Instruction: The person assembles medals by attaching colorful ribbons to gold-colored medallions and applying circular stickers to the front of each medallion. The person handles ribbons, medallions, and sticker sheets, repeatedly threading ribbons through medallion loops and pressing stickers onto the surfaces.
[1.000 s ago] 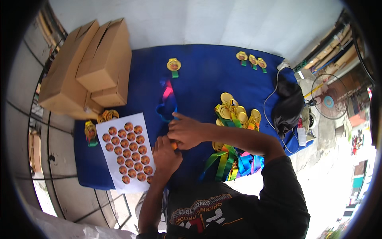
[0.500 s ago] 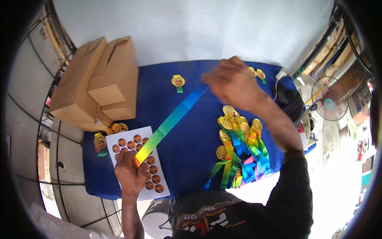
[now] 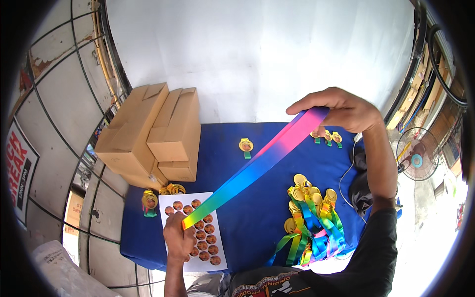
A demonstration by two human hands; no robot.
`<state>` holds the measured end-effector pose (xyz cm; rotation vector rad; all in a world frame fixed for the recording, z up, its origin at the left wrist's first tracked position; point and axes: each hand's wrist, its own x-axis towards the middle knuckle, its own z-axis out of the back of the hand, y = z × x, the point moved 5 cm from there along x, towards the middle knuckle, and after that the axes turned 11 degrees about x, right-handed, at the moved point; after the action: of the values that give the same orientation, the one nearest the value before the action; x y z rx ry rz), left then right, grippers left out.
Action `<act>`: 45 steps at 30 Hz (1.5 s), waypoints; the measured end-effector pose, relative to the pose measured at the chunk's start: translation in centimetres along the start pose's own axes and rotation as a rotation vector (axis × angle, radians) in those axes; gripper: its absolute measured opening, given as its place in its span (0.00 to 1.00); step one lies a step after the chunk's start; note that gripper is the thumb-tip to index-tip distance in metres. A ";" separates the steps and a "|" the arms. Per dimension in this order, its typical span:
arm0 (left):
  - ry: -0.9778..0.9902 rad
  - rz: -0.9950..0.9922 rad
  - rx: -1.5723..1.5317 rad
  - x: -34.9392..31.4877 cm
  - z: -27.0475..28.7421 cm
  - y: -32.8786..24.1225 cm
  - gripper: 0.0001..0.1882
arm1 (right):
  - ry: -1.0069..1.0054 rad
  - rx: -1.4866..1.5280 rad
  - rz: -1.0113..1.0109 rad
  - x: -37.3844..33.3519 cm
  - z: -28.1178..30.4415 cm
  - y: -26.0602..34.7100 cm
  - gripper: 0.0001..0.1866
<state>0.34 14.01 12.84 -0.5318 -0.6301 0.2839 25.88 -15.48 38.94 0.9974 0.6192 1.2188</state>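
Note:
A rainbow medal ribbon [image 3: 257, 168] stretches in a long loop between my hands, slanting up to the right. My left hand [image 3: 179, 237] is closed round its orange-yellow lower end, over the sticker sheet; whatever hangs from that end is hidden in the fingers. High on the right, my right hand [image 3: 349, 109] holds the pink and purple end, the loop passing between thumb and fingers. Under the left hand lies a white sheet [image 3: 216, 260] with rows of round dark-and-orange stickers. A heap of gold medals [image 3: 316, 199] with bright ribbons lies at the right of the table.
Cardboard boxes [image 3: 170, 126] stand at the back left of the blue-covered table [image 3: 247, 218]. One medal [image 3: 246, 145] lies at the back middle, several more at the back right. Medals [image 3: 149, 200] also lie beside the sheet. A cable [image 3: 341, 174] and a fan [image 3: 417, 159] are on the right.
My right hand has moved up and to the right, drawing the ribbon out so its pink and purple end shows. My left hand keeps hold over the sheet. The view has tilted upward.

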 end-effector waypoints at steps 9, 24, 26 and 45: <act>0.060 0.108 -0.021 -2.9 -1.0 2.0 0.05 | 0.038 0.250 0.300 3.8 -0.7 3.2 0.11; 0.279 0.159 -0.070 -4.2 -2.8 0.1 0.10 | -0.124 -0.130 0.130 7.6 -4.5 6.8 0.12; 0.284 0.100 -0.225 -2.9 -3.7 -2.0 0.11 | -0.077 -0.090 0.137 8.4 -5.6 6.6 0.13; 0.049 -0.145 -0.787 17.1 9.1 -14.7 0.12 | -0.171 0.533 0.293 6.5 -4.0 -4.5 0.09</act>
<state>9.26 12.24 35.36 -1.2352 -0.7214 -0.1318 26.41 -8.21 33.86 1.6689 0.6957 1.2286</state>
